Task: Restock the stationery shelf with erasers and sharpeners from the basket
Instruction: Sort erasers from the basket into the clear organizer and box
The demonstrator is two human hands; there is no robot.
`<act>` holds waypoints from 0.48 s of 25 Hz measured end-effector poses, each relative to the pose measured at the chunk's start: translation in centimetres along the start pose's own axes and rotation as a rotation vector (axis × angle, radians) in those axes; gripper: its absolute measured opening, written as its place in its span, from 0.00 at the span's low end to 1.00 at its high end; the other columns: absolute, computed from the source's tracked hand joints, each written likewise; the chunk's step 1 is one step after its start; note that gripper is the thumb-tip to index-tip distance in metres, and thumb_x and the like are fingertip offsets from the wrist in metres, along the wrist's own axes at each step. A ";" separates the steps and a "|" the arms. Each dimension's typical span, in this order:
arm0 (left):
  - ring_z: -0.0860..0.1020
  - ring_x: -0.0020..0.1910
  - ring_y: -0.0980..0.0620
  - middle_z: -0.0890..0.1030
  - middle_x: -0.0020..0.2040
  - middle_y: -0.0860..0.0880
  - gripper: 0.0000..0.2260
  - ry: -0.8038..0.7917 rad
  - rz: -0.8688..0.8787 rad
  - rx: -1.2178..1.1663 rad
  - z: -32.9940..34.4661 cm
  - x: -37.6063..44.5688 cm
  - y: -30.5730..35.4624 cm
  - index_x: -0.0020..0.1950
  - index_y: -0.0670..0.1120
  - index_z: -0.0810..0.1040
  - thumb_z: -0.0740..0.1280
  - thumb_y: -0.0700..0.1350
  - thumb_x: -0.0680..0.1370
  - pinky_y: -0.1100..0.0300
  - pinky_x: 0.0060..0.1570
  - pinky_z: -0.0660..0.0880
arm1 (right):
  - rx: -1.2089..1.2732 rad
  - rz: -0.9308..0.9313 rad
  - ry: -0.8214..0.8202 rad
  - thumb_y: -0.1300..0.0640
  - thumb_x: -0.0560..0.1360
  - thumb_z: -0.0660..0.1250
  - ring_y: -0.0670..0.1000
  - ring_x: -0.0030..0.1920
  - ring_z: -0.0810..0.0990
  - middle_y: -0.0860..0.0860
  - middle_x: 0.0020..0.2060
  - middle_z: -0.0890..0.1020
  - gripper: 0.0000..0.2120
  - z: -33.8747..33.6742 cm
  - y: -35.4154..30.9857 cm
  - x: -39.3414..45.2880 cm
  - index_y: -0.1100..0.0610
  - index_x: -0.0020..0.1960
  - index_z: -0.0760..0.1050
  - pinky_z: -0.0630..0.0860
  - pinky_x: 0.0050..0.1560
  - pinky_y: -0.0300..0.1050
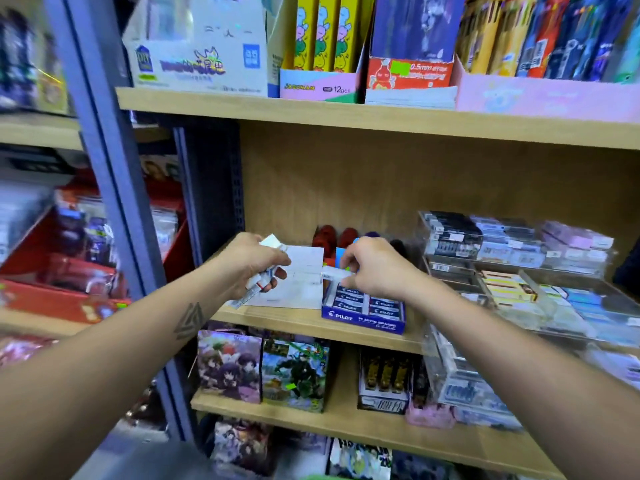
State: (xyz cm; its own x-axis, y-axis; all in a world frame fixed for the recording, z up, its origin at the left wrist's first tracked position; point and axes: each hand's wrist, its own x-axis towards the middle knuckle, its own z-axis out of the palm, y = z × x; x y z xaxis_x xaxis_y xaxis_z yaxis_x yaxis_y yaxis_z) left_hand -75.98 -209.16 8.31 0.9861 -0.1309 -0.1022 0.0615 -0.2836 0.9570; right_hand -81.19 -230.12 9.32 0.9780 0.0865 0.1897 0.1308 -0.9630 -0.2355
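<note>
A blue Pilot eraser box (pixel 363 318) sits on the middle wooden shelf (pixel 277 320), filled with several blue-sleeved erasers (pixel 384 304). My right hand (pixel 372 266) hovers over the back of that box, its fingers pinching a white eraser (pixel 334 271) at the box's rear row. My left hand (pixel 252 263) is left of the box and grips a small bunch of white erasers (pixel 272 242). A white carton (pixel 298 282) stands just behind my left hand. The basket is out of view.
Clear acrylic trays (pixel 519 278) of erasers fill the shelf's right side. Red and dark sharpener-like items (pixel 332 237) stand at the back. Display boxes (pixel 318 84) line the shelf above; illustrated boxes (pixel 263 368) sit below. A blue metal upright (pixel 114 188) borders the left.
</note>
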 end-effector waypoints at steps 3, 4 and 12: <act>0.71 0.23 0.47 0.80 0.39 0.34 0.05 0.016 0.006 0.011 -1.2 0.5 -1.8 0.47 0.35 0.75 0.69 0.32 0.74 0.61 0.21 0.66 | -0.049 0.008 -0.020 0.58 0.70 0.74 0.54 0.45 0.80 0.52 0.44 0.81 0.07 1.4 -1.3 2.2 0.55 0.47 0.80 0.75 0.42 0.44; 0.71 0.22 0.47 0.80 0.39 0.34 0.04 0.006 0.008 0.025 -1.2 0.5 -2.3 0.46 0.35 0.75 0.69 0.32 0.74 0.61 0.22 0.67 | -0.057 0.009 -0.032 0.59 0.69 0.74 0.54 0.46 0.80 0.52 0.44 0.81 0.07 1.8 -1.6 2.7 0.54 0.46 0.78 0.76 0.43 0.45; 0.72 0.20 0.47 0.79 0.35 0.38 0.06 -0.100 -0.009 0.199 -1.6 0.4 -3.5 0.48 0.36 0.77 0.72 0.34 0.73 0.63 0.20 0.69 | -0.195 0.012 -0.090 0.61 0.69 0.74 0.55 0.46 0.81 0.51 0.45 0.82 0.08 4.3 -4.2 4.9 0.52 0.47 0.82 0.80 0.45 0.48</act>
State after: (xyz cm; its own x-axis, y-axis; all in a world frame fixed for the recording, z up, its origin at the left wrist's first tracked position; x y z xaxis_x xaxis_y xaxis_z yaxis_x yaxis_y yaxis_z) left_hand -75.59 -206.69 5.37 0.9648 -0.2184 -0.1466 0.0289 -0.4659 0.8844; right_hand -76.30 -224.55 7.15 0.9910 0.0889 0.0996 0.0940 -0.9945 -0.0469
